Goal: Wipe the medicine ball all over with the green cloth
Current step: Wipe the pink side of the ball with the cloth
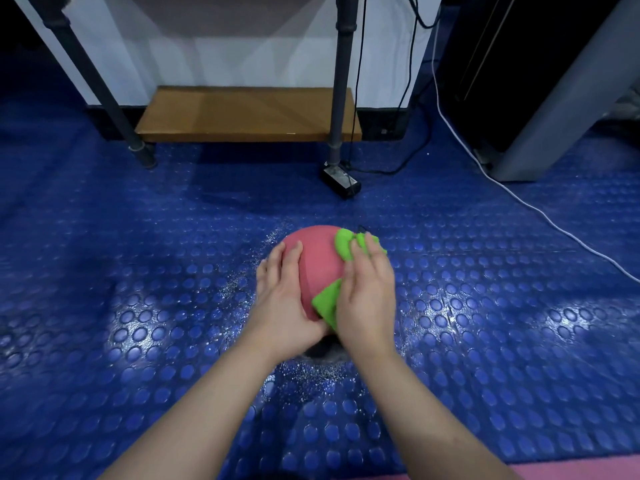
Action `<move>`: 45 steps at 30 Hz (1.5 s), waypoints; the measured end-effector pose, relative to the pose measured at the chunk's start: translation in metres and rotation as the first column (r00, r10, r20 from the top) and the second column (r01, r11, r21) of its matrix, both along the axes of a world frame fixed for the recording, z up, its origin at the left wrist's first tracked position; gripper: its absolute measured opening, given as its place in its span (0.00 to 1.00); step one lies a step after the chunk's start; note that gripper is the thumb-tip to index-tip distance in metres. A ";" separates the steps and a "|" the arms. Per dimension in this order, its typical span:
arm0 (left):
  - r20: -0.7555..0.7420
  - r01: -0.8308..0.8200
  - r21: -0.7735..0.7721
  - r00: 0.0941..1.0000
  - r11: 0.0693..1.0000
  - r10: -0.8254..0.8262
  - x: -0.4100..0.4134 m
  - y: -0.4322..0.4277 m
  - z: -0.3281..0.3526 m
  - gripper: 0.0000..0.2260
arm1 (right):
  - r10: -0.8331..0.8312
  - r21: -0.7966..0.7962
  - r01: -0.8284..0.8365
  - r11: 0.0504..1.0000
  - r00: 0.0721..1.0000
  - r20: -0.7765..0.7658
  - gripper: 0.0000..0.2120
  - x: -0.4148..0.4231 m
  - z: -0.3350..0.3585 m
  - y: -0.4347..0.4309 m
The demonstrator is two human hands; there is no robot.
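A pink-red medicine ball [317,263] rests on the blue studded floor mat in the middle of the view. My left hand [282,299] lies flat against the ball's left side, fingers straight. My right hand [369,296] presses the green cloth [327,301] onto the ball's right side with straight fingers. The cloth shows above my fingertips and below my thumb; the part between is hidden under my palm. The ball's right and far sides are out of sight.
The blue studded mat [138,306] covers the floor. Two dark metal legs [337,98] and a brown board [249,114] stand behind. A black power adapter [341,181] and cables [519,199] lie at the back right. A grey slanted frame [561,98] stands far right.
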State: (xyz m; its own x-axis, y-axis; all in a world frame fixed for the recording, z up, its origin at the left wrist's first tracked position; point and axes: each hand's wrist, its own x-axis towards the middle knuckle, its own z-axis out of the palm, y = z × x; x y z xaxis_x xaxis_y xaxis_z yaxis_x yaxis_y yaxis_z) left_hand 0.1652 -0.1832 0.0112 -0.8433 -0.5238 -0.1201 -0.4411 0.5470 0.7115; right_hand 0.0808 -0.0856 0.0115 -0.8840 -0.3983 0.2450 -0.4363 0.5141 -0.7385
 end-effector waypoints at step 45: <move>0.254 0.166 -0.139 0.959 0.976 -0.127 0.029 -0.024 0.023 0.63 | 0.087 0.111 -0.120 0.987 0.959 0.269 0.18 -0.023 0.003 -0.015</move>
State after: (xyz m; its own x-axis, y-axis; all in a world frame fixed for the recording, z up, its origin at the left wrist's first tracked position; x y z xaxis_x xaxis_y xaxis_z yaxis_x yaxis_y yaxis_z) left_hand 0.1944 -0.2077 0.0341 -0.8679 -0.4254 -0.2565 -0.4961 0.7150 0.4926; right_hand 0.0576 -0.1007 0.0141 -0.8627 -0.5035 -0.0475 -0.2914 0.5716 -0.7671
